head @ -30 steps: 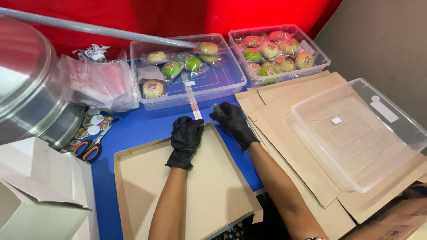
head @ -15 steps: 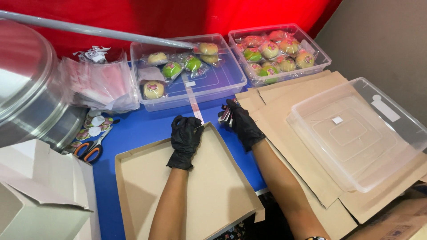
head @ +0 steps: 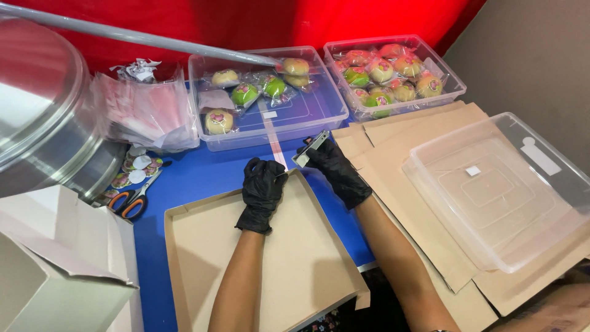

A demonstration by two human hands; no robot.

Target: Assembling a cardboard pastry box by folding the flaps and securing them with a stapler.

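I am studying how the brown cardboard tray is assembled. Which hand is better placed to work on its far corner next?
Probably the right hand: it holds a small metal tool just beyond the brown cardboard tray's far corner, while the left hand presses on the tray's far edge.

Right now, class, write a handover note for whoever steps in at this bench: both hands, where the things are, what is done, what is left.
Left hand, black-gloved, presses the far rim of the shallow cardboard tray on the blue table.
Right hand, also gloved, holds a small grey tool, apparently a tape cutter, just past the tray's far corner.
Done: the tray's walls stand folded up.
Left: the tray holds nothing yet; wrapped round pastries sit in two clear bins behind; flat cardboard sheets lie stacked to the right.
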